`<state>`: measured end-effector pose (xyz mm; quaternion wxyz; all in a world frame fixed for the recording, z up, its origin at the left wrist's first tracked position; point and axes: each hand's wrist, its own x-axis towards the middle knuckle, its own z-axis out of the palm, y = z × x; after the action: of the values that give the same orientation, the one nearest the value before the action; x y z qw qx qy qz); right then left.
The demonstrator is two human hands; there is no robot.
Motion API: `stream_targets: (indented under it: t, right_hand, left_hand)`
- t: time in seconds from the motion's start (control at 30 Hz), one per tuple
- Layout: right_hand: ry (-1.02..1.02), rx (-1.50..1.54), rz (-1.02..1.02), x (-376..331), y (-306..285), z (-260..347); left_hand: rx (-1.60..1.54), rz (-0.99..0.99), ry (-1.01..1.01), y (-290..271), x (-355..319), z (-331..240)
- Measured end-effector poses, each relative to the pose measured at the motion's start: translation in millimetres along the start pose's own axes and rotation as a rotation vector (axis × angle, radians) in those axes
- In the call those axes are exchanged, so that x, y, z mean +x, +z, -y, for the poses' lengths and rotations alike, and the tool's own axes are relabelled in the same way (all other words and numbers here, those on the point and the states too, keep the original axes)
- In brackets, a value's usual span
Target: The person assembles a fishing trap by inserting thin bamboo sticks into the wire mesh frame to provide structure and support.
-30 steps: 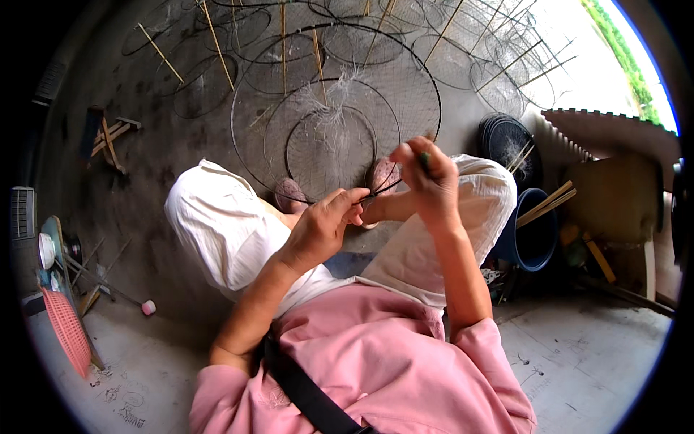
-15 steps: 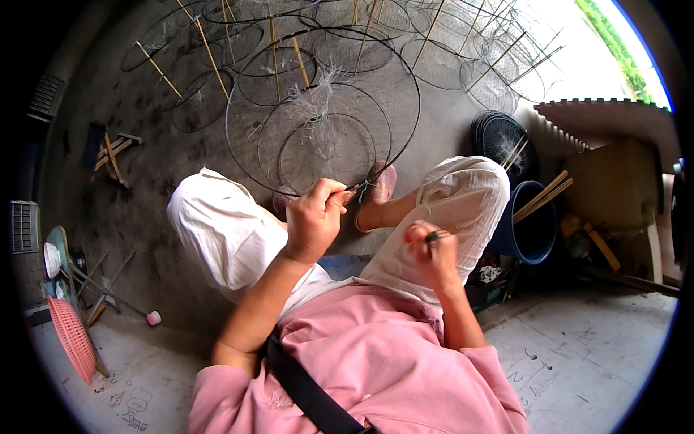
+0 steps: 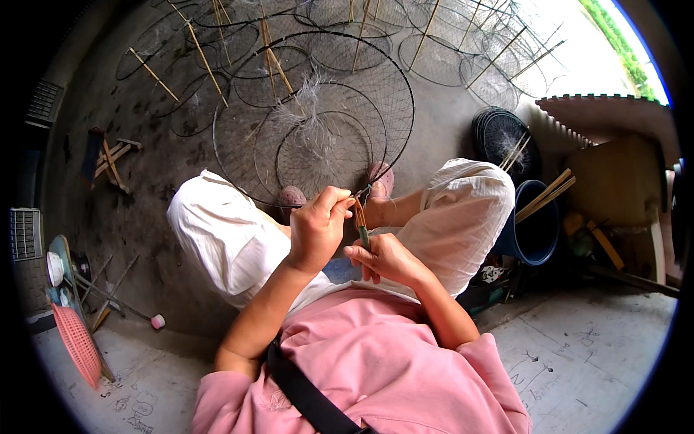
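Observation:
In front of my feet stands a round mesh net trap with dark hoops and a tuft of pale loose fibres in it. My left hand is closed in a pinch at the near rim of its largest hoop, where a bit of cord shows by the fingertips. My right hand, below and to the right, grips a small pair of thread snips with rusty brown blades and a green grip. The blades point up at the rim beside my left fingertips. Whether they touch the cord, I cannot tell.
More hooped nets with bamboo sticks spread over the far floor. At right are a blue bucket of sticks and a stack of black hooped nets. A folding stool and pink basket are at left.
My right hand has come in from above the right thigh to my left hand, bringing the snips up to the hoop's rim. The net has tilted slightly left.

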<state>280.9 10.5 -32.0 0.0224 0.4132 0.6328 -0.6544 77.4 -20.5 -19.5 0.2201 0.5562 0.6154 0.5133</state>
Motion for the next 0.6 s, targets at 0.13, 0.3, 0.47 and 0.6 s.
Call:
stream_targets:
  t: [0.13, 0.3, 0.47, 0.6]
  right_hand:
    - [-0.046, 0.126, 0.05, 11.1, -1.1, -4.6]
    - [-0.267, 0.508, -0.073, 34.6, -1.6, -9.8]
    - [-0.411, 0.978, -0.107, 22.5, -16.1, -13.1]
    - [-0.492, 0.423, -0.599, -4.0, -61.7, 21.1]
  left_hand:
    - [-0.016, 0.015, -0.008, -2.7, 0.4, 7.0]
    - [0.038, 0.041, -0.094, -2.3, -0.2, 1.0]
    - [0.089, 0.092, -0.092, -8.9, 3.2, 0.6]
    - [0.114, 0.08, 0.05, -6.4, 4.2, 1.7]
